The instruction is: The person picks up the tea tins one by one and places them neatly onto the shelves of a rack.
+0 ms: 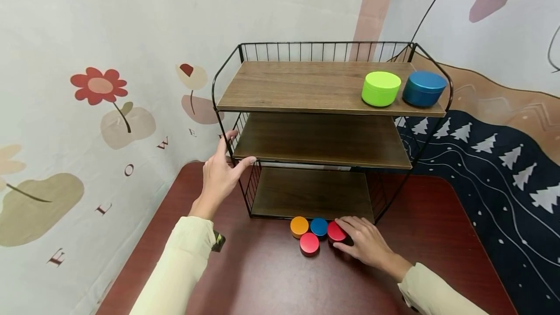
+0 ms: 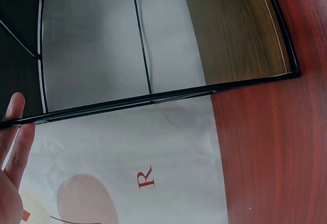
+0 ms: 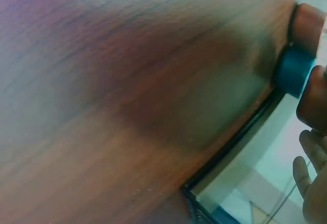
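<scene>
A three-tier shelf rack (image 1: 302, 140) with wooden boards and a black wire frame stands on the table. My left hand (image 1: 220, 171) is at its left post, thumb and fingers spread on either side; in the left wrist view the fingers (image 2: 18, 152) touch the black bar. At the rack's front foot, my right hand (image 1: 367, 242) grips a round red tin (image 1: 336, 231) between thumb and fingers. Beside it sit a blue tin (image 1: 319, 227), an orange tin (image 1: 299, 227) and another red tin (image 1: 309, 244). In the right wrist view the gripped tin is partly cut off.
On the top board, at the right, stand a lime-green tin (image 1: 381, 89) and a larger blue tin (image 1: 424, 88). The dark red table (image 1: 271, 286) runs up to a printed cloth wall (image 1: 144, 28). A dark tree-patterned cloth (image 1: 490, 179) hangs on the right.
</scene>
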Motion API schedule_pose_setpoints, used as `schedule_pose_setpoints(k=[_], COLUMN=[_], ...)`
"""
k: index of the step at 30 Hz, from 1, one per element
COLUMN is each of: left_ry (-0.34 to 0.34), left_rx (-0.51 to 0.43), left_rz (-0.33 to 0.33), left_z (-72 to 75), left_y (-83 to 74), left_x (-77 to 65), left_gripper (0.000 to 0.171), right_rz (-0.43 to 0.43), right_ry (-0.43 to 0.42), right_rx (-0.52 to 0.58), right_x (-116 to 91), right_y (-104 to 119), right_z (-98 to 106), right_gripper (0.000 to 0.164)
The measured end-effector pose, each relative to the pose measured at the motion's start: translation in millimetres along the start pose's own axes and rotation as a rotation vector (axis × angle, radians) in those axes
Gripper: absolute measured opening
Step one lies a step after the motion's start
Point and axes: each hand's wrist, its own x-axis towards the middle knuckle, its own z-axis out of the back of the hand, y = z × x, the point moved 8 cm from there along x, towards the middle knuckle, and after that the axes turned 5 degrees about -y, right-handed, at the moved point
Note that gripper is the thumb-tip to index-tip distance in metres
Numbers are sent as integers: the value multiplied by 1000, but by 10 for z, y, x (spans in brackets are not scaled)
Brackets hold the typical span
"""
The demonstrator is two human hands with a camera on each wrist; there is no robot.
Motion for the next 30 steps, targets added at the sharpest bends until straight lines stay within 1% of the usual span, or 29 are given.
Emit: schedule_pose_setpoints(k=[10, 19, 22, 30], left_ry=[-2, 5, -4, 2], left_rx=[5, 10, 10, 7], left_rz=[0, -14, -18, -14], left_z=[19, 17, 30, 18], left_y=[4, -12, -10, -18], left_x=[2, -10, -9, -7], left_gripper=[76, 74, 74, 74], right_rz=[101, 169, 192, 246], right_ry=[-37, -70, -80, -99], right_rx=[22, 46, 55, 65], right_x=[113, 207, 250, 408], right_y=[195, 329, 376, 464], right_z=[216, 421, 482, 723], right_gripper=[64, 61, 60, 58])
